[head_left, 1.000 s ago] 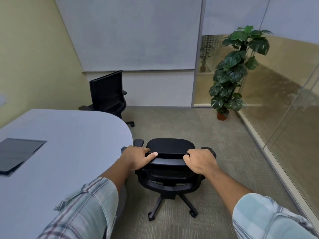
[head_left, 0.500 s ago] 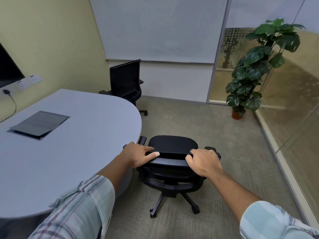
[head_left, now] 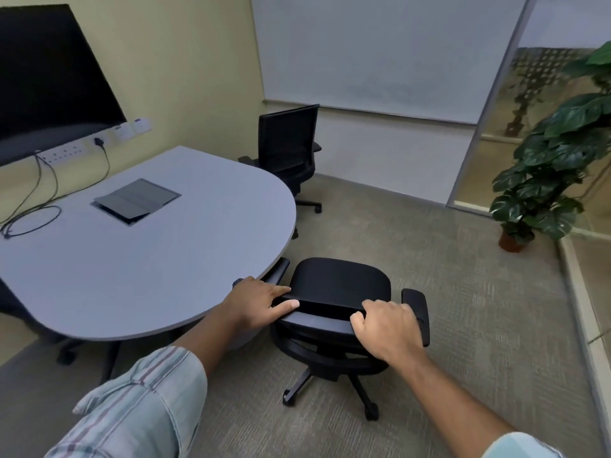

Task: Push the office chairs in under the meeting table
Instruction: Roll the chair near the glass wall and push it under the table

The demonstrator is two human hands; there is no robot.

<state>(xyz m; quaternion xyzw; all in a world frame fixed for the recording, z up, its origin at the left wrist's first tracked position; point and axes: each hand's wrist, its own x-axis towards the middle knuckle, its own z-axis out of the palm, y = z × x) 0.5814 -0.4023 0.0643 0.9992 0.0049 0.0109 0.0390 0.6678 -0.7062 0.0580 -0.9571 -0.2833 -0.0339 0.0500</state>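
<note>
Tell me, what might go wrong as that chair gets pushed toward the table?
The near chair's left armrest already sits at the table edge, so it may knock or jam instead of sliding under. The left hand on the backrest is close to that edge and could get pinched.

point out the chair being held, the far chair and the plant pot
near chair (head_left: 340, 282), head view, on the black seat cushion
far chair (head_left: 286, 137), head view, on the mesh backrest
plant pot (head_left: 510, 241), head view, on the brown pot's side, by the glass wall
</note>
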